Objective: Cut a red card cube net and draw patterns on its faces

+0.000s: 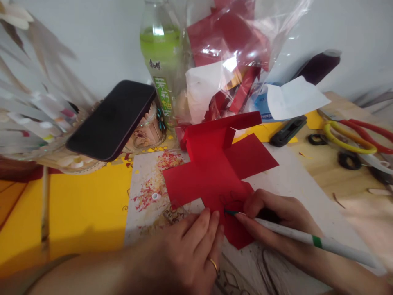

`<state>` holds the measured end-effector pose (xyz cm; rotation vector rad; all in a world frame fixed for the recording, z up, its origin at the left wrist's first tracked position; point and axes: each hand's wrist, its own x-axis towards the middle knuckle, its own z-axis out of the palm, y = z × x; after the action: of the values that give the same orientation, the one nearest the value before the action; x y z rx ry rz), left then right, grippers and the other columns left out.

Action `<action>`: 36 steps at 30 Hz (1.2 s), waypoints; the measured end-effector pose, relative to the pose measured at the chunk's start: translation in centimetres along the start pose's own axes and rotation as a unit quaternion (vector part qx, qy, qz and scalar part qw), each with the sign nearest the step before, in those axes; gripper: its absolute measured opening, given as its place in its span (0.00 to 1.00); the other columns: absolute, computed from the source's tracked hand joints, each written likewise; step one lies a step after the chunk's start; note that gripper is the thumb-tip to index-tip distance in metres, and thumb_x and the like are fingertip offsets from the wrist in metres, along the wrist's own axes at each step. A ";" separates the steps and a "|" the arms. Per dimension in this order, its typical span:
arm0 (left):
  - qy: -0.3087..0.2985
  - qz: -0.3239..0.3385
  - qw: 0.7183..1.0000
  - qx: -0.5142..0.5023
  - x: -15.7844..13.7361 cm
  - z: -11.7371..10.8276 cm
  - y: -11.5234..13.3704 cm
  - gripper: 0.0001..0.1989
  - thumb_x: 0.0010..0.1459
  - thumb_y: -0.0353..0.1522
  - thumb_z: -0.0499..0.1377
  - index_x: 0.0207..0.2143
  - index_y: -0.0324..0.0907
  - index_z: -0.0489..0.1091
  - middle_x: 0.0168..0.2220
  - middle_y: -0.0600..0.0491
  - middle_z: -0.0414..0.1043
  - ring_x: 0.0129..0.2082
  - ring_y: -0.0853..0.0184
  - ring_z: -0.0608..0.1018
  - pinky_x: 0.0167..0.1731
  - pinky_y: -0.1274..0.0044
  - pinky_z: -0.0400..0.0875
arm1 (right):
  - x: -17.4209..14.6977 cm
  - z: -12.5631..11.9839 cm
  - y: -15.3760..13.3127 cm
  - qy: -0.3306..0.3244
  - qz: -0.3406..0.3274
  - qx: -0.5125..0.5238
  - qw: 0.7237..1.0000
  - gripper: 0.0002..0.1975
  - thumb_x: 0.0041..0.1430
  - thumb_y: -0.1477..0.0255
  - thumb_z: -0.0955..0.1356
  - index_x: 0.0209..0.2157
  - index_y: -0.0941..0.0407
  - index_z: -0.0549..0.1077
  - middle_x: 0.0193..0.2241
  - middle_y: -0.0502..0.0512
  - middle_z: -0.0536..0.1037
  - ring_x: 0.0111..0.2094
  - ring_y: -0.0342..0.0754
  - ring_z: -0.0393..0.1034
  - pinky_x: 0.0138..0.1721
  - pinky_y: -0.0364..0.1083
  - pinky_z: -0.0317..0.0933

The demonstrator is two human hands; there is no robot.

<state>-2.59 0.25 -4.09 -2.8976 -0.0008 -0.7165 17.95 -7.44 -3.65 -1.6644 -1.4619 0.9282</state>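
A red card box blank (204,180) lies partly unfolded, its far panel and flaps standing up. Faint drawn lines show on its near part. My left hand (192,246) rests flat on the blank's near left edge, fingers stretched out and close together, a ring on one finger. In my right hand (276,217) is a white marker pen (294,234) with a green band. Its dark green tip touches, or is very near, the red card just beside my left fingertips. White paper (294,184) lies under the blank, specked with red and yellow scraps on the left.
A phone (112,119) leans on small woven baskets at the left, near a green drink bottle (162,61). Behind the blank stands a clear bag of paper scraps (230,53). To the right are a black stapler-like object (288,130) and scissors (353,137). Yellow card (86,205) covers the left.
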 end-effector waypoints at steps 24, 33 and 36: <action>-0.017 0.012 1.000 0.003 -0.2 0.0 -0.1 0.18 0.63 0.24 0.45 0.41 0.33 0.75 0.43 0.46 0.79 0.43 0.60 0.80 0.38 0.73 0.73 | 0.0 -0.2 0.1 -0.031 -0.023 -0.008 0.999 0.13 0.59 0.71 0.68 0.23 0.53 0.63 0.19 0.46 0.69 0.19 0.41 0.59 0.18 0.41 0.52; -0.017 0.014 1.000 -0.001 -0.2 -0.1 -0.2 0.18 0.63 0.23 0.45 0.41 0.32 0.75 0.42 0.46 0.79 0.42 0.60 0.80 0.37 0.74 0.74 | -0.1 -0.3 0.0 -0.044 -0.032 0.003 0.999 0.15 0.60 0.71 0.66 0.22 0.52 0.59 0.16 0.44 0.64 0.18 0.41 0.56 0.17 0.42 0.51; -0.002 0.014 1.000 0.003 -0.2 0.1 -0.1 0.20 0.63 0.22 0.42 0.40 0.33 0.75 0.41 0.47 0.79 0.41 0.61 0.80 0.36 0.74 0.74 | -0.1 -0.2 0.1 -0.037 -0.023 -0.010 0.999 0.14 0.59 0.71 0.67 0.22 0.53 0.60 0.17 0.45 0.67 0.18 0.40 0.58 0.18 0.41 0.52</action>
<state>-2.67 0.42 -4.27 -2.8866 0.0373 -0.7050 18.16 -7.54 -3.63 -1.6193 -1.5571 0.9615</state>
